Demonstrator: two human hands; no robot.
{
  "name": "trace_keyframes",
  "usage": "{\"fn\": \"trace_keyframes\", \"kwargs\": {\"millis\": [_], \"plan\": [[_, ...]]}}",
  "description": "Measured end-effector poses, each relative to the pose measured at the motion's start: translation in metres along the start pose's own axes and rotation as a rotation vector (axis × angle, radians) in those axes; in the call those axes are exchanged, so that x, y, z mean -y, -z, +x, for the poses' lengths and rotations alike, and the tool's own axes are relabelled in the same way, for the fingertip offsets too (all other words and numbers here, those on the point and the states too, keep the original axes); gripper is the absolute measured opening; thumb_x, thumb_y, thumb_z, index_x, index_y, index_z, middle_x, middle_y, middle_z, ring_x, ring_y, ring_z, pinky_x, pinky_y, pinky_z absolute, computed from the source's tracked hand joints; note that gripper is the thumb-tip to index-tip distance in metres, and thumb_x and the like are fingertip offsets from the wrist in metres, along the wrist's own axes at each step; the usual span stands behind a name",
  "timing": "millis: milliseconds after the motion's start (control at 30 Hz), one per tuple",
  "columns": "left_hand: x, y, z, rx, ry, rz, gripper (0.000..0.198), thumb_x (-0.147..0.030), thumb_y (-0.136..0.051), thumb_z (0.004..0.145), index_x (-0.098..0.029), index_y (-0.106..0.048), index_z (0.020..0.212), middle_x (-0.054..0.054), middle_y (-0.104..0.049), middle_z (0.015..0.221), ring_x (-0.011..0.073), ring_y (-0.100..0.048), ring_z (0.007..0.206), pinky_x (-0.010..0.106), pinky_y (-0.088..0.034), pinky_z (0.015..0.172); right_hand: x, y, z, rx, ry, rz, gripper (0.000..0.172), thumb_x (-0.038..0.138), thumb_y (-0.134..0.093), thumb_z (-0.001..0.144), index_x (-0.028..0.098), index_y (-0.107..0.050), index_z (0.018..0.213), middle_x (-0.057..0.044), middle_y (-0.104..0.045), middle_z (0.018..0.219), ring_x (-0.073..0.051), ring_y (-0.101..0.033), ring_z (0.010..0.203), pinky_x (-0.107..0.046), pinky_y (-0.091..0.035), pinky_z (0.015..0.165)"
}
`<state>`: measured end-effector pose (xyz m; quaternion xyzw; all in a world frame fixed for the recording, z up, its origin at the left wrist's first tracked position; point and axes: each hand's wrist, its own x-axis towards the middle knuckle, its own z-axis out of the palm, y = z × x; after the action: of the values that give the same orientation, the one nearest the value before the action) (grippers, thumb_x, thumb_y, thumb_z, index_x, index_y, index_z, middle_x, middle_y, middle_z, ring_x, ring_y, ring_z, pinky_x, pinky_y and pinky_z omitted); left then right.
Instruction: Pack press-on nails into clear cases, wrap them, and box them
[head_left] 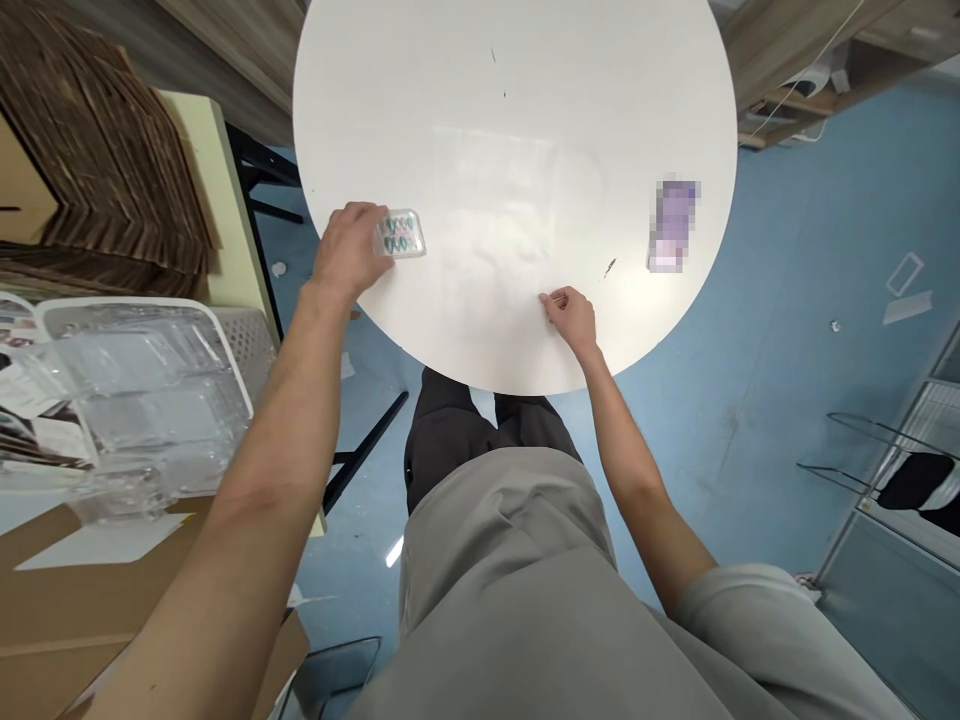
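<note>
My left hand grips the left end of a small clear plastic case at the left side of the white round table. Inside the case lie two rows of small glossy oval pieces, green and pale pink; they look like false nails, and my fingers cover some of them. Near the front edge of the tabletop is my right hand, its fingers curled and the thumb and forefinger pinched together. Whatever may be between those fingertips is too small to make out.
A blurred purple-and-pink item lies at the table's right. To my left are stacked cardboard sheets and a white basket of clear plastic boxes. A wire rack stands at far right.
</note>
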<state>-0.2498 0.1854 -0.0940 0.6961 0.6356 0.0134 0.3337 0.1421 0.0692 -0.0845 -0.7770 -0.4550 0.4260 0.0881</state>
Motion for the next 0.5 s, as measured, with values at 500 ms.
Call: {"fn": "trace_keyframes", "kwargs": {"millis": [500], "plan": [[-0.066,-0.072,-0.102,-0.046,-0.115,-0.187,0.082,-0.061,-0.084,0.097,-0.030,-0.058,0.168,0.013,-0.061,0.173,0.0449,-0.048,0.161,0.067,-0.042,0.137,-0.027,-0.024,-0.053,0.073,-0.018,0.037,0.019,0.032,-0.064,0.108,0.026,-0.062,0.091,-0.001,-0.081,0.091,-0.021,-0.078,0.082,-0.035,-0.057,0.084]]}}
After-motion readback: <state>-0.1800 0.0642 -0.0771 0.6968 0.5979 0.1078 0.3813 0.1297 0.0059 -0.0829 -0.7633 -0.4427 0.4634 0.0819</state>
